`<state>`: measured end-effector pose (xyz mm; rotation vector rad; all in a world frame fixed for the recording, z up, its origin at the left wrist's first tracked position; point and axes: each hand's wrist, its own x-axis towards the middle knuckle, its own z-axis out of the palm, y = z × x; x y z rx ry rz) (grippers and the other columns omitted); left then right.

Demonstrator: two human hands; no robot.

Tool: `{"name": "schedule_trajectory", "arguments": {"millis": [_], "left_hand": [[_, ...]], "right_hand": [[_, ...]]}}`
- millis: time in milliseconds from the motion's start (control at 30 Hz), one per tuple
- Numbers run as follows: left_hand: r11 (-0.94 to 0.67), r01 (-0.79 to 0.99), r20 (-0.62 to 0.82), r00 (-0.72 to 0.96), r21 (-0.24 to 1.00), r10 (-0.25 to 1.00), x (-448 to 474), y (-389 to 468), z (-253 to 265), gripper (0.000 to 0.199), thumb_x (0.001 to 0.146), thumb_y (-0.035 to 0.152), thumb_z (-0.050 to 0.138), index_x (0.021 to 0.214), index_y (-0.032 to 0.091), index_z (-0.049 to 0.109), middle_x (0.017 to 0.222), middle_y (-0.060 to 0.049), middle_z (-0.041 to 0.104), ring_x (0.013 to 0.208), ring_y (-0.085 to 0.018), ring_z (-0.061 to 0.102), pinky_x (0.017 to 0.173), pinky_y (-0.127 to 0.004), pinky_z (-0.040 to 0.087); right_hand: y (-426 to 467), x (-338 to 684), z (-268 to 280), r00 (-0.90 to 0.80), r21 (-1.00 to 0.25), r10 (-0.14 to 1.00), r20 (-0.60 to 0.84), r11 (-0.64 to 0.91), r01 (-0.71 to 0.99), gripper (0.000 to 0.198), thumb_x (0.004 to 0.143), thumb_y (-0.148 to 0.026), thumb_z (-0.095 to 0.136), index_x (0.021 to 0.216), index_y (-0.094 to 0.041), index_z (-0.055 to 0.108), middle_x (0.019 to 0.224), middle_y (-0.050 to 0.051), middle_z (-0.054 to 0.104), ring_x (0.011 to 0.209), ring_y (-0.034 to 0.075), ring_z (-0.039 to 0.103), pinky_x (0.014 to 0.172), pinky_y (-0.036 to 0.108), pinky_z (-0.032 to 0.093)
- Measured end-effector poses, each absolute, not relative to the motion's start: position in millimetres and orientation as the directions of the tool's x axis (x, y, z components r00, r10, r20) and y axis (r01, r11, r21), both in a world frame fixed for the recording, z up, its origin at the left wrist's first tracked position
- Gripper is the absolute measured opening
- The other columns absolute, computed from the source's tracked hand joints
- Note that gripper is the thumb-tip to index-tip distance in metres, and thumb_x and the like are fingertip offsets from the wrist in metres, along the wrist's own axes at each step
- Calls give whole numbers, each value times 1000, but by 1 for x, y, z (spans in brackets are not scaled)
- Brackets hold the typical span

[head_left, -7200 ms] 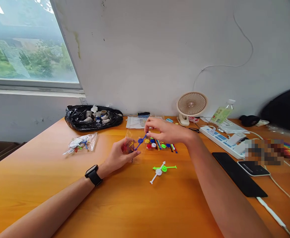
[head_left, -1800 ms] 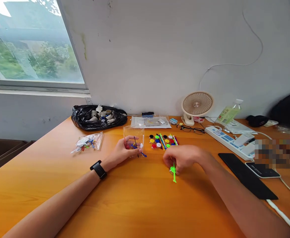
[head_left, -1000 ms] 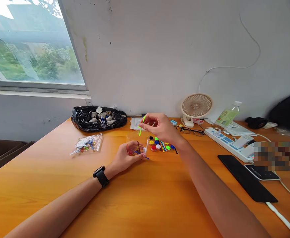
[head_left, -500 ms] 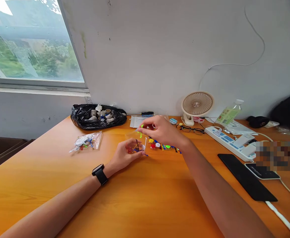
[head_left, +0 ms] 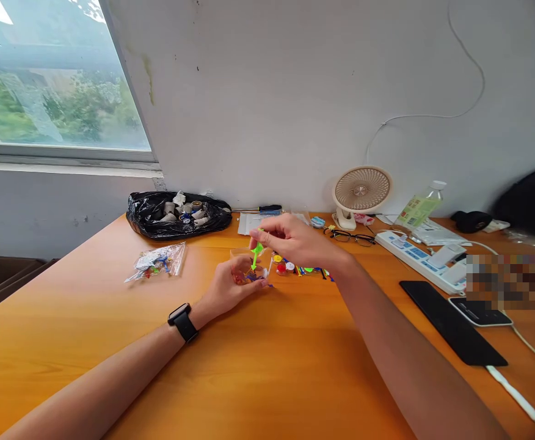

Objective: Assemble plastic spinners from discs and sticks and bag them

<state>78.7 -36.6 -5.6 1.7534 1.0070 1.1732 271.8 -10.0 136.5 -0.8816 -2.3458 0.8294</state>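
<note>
Tabletop (head_left: 249,379) of glossy orange-brown wood spreads between your forearms (head_left: 112,373), its left edge slanting away beyond a filled clear packet (head_left: 158,263), while a power strip (head_left: 411,258) and a flat black slab (head_left: 453,324) border your right side. Toward the back, a stuffed black plastic bag (head_left: 143,225) and a beige fan (head_left: 361,189) sit near the pale wall (head_left: 272,110), a window (head_left: 57,91) at upper left. Your left hand (head_left: 226,284) is closed around a transparent bag (head_left: 239,252) of coloured pieces, and your right hand (head_left: 292,241) pinches a bright-green arrow spinner (head_left: 257,249), round in the middle, arrowhead downward at that bag; whether its tip is inside cannot be told.
</note>
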Motion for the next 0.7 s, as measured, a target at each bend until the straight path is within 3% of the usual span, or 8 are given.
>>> {"name": "schedule_trajectory", "arguments": {"millis": [167, 367, 533, 700], "left_hand": [[-377, 216, 327, 235, 901, 915, 79, -38, -1, 37, 83, 40, 85, 110, 19, 70, 106, -7, 79, 96, -22, 75, 78, -31, 60], [-426, 244, 365, 258, 871, 895, 79, -37, -2, 31, 87, 45, 81, 98, 17, 71, 92, -5, 77, 82, -18, 71, 71, -29, 56], [-399, 189, 344, 265, 897, 901, 79, -37, -4, 36, 87, 45, 82, 107, 17, 71, 103, -7, 78, 93, -21, 73, 79, -32, 59], [-382, 194, 335, 236, 903, 912, 80, -37, -2, 41, 86, 44, 83, 113, 17, 69, 105, -8, 77, 94, -22, 74, 75, -30, 58]], "right_hand": [[-14, 275, 141, -651, -652, 714, 257, 625, 429, 44, 104, -51, 52, 87, -16, 72, 66, -3, 51, 54, 10, 40, 51, 25, 27], [-25, 268, 140, -695, -512, 689, 207, 681, 523, 39, 103, -35, 51, 70, -16, 61, 63, -3, 51, 57, 10, 42, 56, 28, 25], [-34, 265, 147, -631, -405, 751, 194, 647, 646, 42, 104, -38, 50, 69, -17, 59, 58, -3, 47, 55, 10, 38, 58, 30, 21], [-36, 269, 154, -599, -542, 771, 215, 605, 584, 46, 108, -46, 43, 78, -17, 62, 67, -1, 57, 56, 10, 44, 57, 29, 24]]}}
